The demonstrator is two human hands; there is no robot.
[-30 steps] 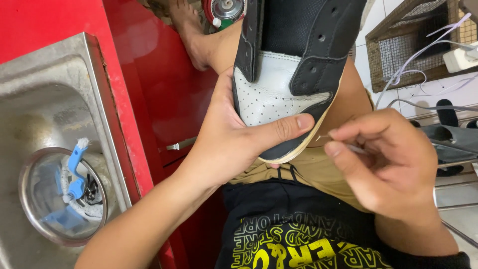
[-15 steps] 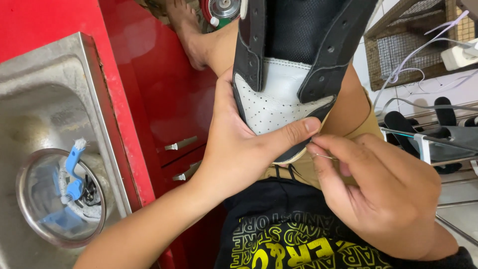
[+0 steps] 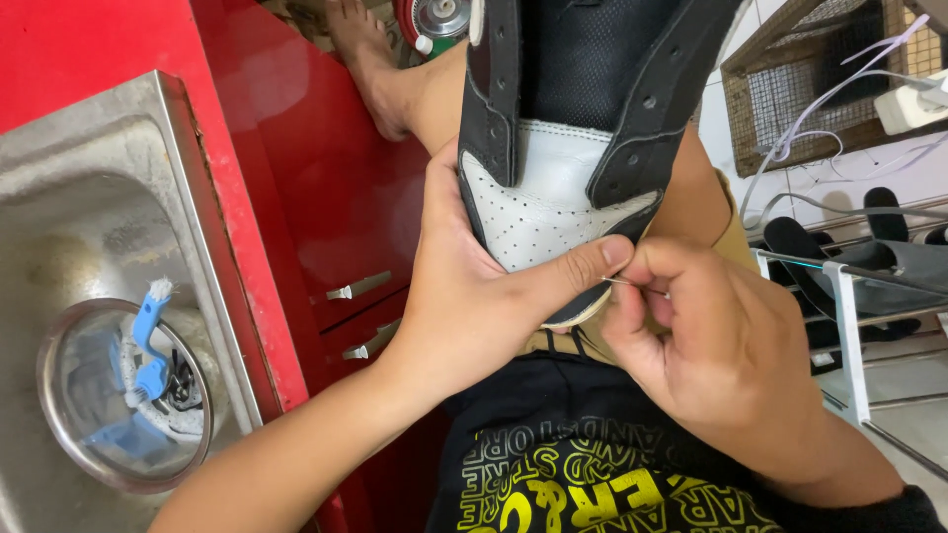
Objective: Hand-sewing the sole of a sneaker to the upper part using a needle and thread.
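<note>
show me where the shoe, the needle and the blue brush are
shoe (image 3: 538,212), head view, white perforated toe
needle (image 3: 620,283), head view, thin shaft between the fingertips
blue brush (image 3: 146,331), head view, handle, inside the metal bowl

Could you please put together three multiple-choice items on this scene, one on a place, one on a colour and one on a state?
1. Where does the blue brush lie?
A. in the metal bowl in the sink
B. on the shoe rack
C. in the wire basket

2. What colour is the perforated toe of the shoe?
A. red
B. white
C. yellow

3. What is the right hand doing?
A. resting flat on the sink
B. holding the brush
C. pinching a thin needle at the shoe's toe edge

Answers: 1 A, the brush sits inside the round bowl in the sink. 2 B, the toe panel is white between black panels. 3 C, its fingertips close on the needle while the left hand grips the toe.
</note>
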